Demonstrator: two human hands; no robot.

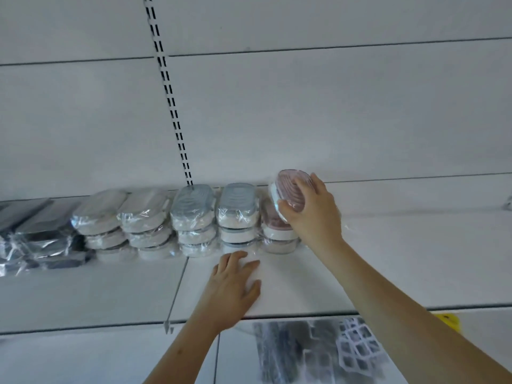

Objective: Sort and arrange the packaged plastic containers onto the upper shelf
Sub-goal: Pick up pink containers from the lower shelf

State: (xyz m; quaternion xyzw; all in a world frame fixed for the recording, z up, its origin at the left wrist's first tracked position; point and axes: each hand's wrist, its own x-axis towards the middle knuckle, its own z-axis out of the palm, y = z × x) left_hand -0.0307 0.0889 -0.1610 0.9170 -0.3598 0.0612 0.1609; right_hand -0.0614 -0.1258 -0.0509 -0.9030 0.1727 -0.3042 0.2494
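Note:
A row of plastic-wrapped oval containers stands stacked along the back of the white upper shelf (388,259). Grey-lidded stacks (122,217) are on the left, blue-lidded stacks (213,214) in the middle, and a pink-lidded stack (277,234) at the right end. My right hand (313,214) grips a tilted pink-lidded container (288,189) on top of the pink stack. Fingers spread, my left hand (235,286) rests flat on the shelf in front of the blue stacks.
Dark wrapped packages (36,234) lie at the shelf's far left. A slotted upright rail (169,101) runs up the back wall. Below the shelf edge lie grid-patterned packaged goods (318,350) and a yellow tag (448,320). The shelf's right part is bare.

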